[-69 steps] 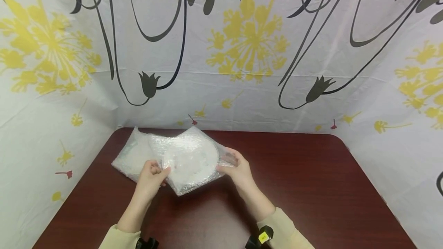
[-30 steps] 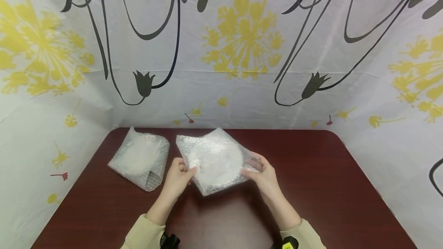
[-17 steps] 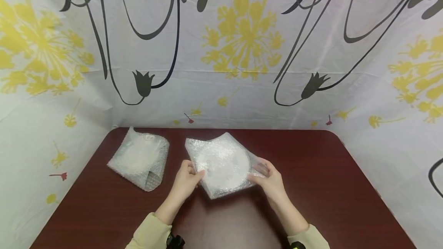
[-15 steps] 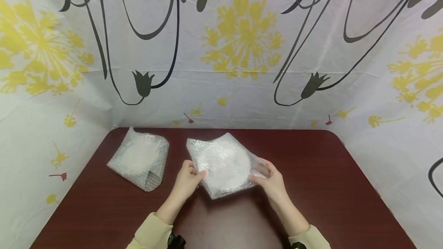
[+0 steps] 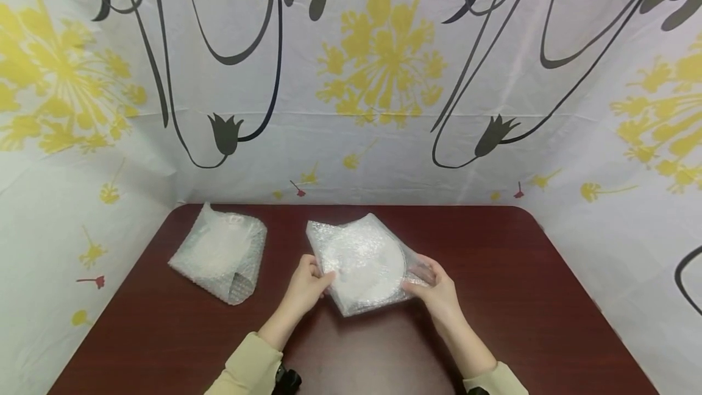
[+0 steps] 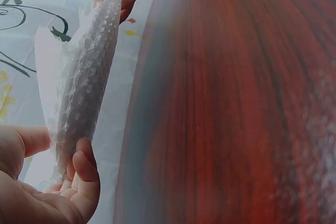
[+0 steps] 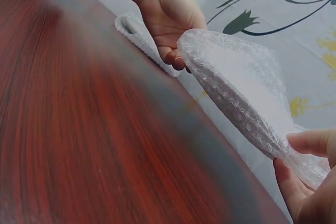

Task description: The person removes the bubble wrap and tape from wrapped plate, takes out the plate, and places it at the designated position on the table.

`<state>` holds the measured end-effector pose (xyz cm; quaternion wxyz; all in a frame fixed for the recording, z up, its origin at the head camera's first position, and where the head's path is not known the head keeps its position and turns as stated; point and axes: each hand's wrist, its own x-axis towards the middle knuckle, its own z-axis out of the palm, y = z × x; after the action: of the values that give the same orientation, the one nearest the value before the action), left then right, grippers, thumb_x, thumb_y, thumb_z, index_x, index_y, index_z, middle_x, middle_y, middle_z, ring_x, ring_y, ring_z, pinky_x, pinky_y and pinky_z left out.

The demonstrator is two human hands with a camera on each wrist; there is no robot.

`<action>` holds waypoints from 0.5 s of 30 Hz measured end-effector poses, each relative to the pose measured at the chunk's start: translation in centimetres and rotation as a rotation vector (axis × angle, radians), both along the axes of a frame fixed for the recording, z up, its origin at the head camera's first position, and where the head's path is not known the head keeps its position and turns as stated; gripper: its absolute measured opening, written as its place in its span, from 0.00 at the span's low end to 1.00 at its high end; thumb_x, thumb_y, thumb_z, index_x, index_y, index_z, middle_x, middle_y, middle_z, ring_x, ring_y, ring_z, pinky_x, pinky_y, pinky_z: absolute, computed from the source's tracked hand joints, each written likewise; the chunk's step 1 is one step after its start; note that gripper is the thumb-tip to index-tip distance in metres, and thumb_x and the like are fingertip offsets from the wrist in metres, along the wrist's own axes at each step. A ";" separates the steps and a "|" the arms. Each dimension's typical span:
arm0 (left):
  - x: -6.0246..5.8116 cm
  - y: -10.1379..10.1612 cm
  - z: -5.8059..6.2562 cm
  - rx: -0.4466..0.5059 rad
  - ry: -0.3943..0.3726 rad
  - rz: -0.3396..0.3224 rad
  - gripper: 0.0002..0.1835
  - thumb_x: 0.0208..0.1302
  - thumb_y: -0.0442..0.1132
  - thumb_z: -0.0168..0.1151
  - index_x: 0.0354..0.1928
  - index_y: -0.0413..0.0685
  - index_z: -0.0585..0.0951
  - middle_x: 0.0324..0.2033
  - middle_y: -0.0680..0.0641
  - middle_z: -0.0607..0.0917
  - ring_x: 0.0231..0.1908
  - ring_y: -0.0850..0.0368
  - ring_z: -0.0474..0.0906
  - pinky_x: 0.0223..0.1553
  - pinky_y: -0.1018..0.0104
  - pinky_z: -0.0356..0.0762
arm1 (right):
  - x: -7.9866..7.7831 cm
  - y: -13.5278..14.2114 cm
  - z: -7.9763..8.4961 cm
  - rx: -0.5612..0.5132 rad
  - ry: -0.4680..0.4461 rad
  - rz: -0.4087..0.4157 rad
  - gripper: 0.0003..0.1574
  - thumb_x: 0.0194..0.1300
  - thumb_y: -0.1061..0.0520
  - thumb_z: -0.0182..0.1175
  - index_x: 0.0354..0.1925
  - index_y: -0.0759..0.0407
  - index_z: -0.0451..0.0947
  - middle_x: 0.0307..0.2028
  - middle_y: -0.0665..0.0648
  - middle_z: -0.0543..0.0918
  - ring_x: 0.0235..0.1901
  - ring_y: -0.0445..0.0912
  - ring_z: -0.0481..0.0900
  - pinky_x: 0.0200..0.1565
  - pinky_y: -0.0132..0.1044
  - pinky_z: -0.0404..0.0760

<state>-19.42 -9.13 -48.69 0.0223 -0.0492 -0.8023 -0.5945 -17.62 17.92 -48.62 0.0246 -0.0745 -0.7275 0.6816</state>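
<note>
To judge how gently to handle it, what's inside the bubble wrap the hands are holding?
Through the bubble wrap shows a round white shape. Its underside and finer surface detail are covered, so I can't tell what it is.

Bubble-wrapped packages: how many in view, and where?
2. The held package is between the left hand and the right hand; the other package lies at the table's far left. Anything beneath them would be hidden.
</note>
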 end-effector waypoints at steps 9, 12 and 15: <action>-0.3 0.4 -0.7 -0.001 0.011 -0.022 0.18 0.59 0.30 0.64 0.44 0.31 0.65 0.20 0.45 0.76 0.17 0.52 0.75 0.18 0.64 0.77 | 0.0 0.4 -0.5 0.000 0.000 -0.013 0.41 0.52 0.71 0.68 0.63 0.59 0.67 0.55 0.67 0.77 0.53 0.48 0.75 0.42 0.32 0.79; -0.5 0.5 -0.9 -0.003 0.010 -0.027 0.19 0.58 0.30 0.64 0.44 0.30 0.65 0.20 0.44 0.76 0.17 0.51 0.76 0.19 0.63 0.77 | 0.0 0.4 -0.6 -0.012 0.002 -0.014 0.42 0.52 0.71 0.68 0.64 0.60 0.66 0.55 0.68 0.76 0.53 0.49 0.75 0.41 0.31 0.80; -0.7 0.6 -1.1 -0.016 -0.008 -0.023 0.19 0.58 0.30 0.64 0.44 0.30 0.65 0.20 0.45 0.76 0.17 0.52 0.76 0.19 0.63 0.77 | -0.1 0.5 -0.7 -0.025 -0.003 -0.012 0.43 0.52 0.71 0.68 0.65 0.61 0.65 0.56 0.68 0.76 0.53 0.49 0.75 0.41 0.31 0.80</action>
<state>-20.08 -8.56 -49.74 0.0120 -0.0562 -0.8064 -0.5886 -17.71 18.44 -49.32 0.0267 -0.0802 -0.7184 0.6905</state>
